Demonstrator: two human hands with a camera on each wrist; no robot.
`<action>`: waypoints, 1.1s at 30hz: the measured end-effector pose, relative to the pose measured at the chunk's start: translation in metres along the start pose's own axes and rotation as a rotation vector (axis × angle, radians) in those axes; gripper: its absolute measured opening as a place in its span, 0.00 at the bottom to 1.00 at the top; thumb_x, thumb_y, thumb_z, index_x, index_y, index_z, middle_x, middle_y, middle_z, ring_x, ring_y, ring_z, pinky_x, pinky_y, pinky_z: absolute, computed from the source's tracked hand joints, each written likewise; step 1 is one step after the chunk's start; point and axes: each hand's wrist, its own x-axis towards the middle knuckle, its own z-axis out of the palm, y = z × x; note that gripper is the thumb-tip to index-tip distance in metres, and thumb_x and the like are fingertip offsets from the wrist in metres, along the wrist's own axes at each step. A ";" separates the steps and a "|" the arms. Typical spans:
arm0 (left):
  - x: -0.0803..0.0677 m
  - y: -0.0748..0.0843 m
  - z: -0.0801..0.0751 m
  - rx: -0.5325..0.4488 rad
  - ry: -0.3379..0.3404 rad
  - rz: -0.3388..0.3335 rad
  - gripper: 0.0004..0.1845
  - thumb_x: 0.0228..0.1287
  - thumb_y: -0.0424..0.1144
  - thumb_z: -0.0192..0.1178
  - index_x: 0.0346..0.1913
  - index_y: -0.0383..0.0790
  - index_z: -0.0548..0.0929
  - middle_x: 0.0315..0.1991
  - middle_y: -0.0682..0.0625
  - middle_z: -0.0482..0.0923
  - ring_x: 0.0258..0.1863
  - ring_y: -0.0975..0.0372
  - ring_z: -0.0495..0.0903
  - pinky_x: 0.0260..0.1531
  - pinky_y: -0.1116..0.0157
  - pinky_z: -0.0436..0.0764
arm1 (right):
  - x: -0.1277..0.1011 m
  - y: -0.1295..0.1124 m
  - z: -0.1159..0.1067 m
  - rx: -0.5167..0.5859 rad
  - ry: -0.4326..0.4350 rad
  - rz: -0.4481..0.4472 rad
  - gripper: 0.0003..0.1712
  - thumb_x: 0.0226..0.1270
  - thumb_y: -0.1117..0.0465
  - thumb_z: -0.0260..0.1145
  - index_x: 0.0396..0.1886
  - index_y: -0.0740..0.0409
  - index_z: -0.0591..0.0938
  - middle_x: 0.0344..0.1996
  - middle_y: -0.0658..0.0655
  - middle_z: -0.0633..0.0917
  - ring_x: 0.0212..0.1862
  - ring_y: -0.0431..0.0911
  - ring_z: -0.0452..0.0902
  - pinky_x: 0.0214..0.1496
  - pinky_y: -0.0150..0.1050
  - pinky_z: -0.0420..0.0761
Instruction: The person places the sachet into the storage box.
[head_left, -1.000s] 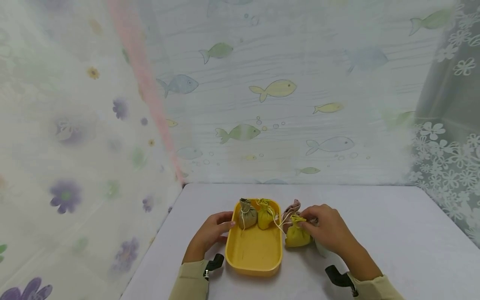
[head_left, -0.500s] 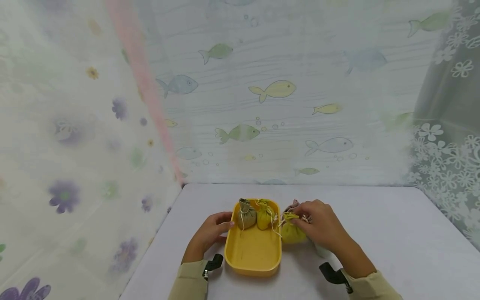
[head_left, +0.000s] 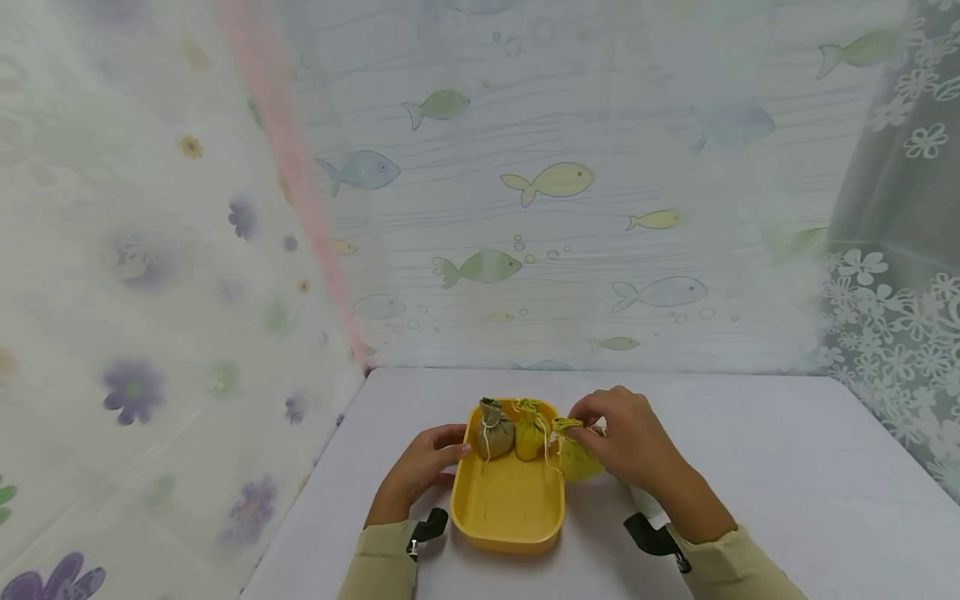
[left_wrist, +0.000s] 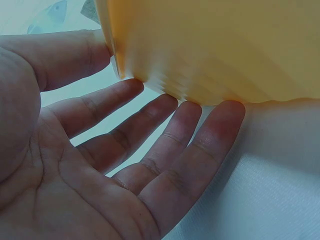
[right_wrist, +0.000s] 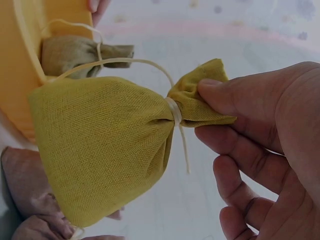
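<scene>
My right hand (head_left: 630, 433) pinches the gathered neck of a yellow cloth drawstring pouch (right_wrist: 107, 145) between thumb and fingers. In the head view this pouch hangs beside the right rim of a yellow plastic tray (head_left: 506, 508). Two pouches stand at the tray's far end, a grey-green drawstring pouch (head_left: 495, 435) on the left and another yellow pouch (head_left: 529, 437) on the right. My left hand (head_left: 423, 462) is at the tray's left side, thumb at the rim. In the left wrist view its fairly straight fingers (left_wrist: 167, 135) touch the tray's outer wall.
Brownish-pink pouches (right_wrist: 30, 185) lie beyond the held one in the right wrist view. A pale pouch (head_left: 645, 502) is partly hidden under the right hand. All stand on a white-covered table (head_left: 750, 467), with a fish-printed curtain (head_left: 570, 250) behind.
My right hand has moved left with the yellow pouch, from above the other pouches to the tray's right rim. The left hand and the tray stay in place.
</scene>
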 end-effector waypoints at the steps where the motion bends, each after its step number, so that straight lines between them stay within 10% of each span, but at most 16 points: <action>1: 0.000 0.000 0.000 -0.001 0.001 -0.003 0.31 0.69 0.49 0.69 0.71 0.42 0.76 0.70 0.44 0.76 0.61 0.53 0.81 0.51 0.53 0.88 | 0.001 -0.001 0.000 0.006 -0.001 -0.003 0.07 0.60 0.55 0.80 0.35 0.41 0.89 0.30 0.36 0.85 0.38 0.41 0.77 0.39 0.37 0.76; 33: 0.005 -0.003 -0.001 0.005 0.017 -0.009 0.33 0.67 0.51 0.70 0.71 0.42 0.76 0.69 0.44 0.77 0.61 0.53 0.82 0.49 0.54 0.89 | 0.030 -0.030 0.032 0.081 -0.061 -0.028 0.05 0.62 0.55 0.79 0.35 0.42 0.89 0.31 0.37 0.85 0.39 0.44 0.78 0.47 0.41 0.78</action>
